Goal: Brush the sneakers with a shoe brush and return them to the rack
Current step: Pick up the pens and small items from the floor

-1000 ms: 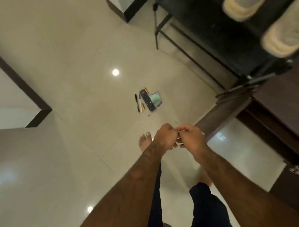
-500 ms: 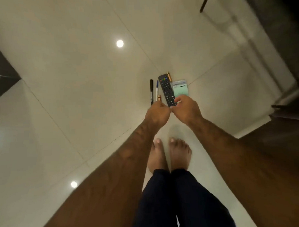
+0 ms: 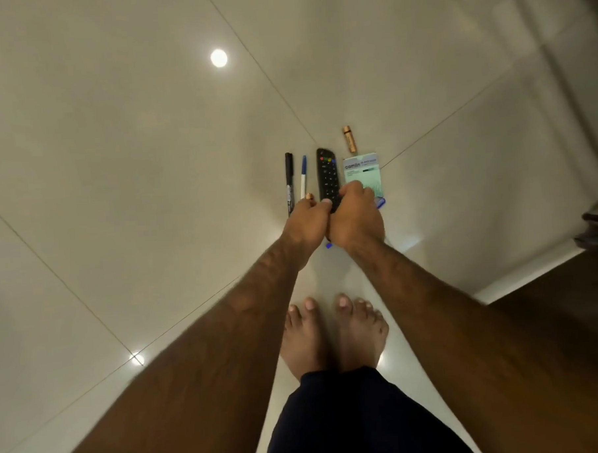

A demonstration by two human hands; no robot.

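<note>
I see the left hand (image 3: 307, 222) and right hand (image 3: 355, 218) curled together above the remote (image 3: 326, 172), perhaps working something small; what either grip holds I cannot tell.

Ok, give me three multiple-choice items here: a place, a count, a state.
1. The black remote control lies: A) between the blue-capped white pen and the pale green cardboard box; B) under a shoe; C) on a rack.
2. Pens left of it: A) one; B) two; C) four.
3. The left hand and right hand are: A) far apart; B) flat on the floor; C) together.
1A, pen and box flank it; 2B, the black marker pen lies beside the white pen; 3C, they touch.
</note>
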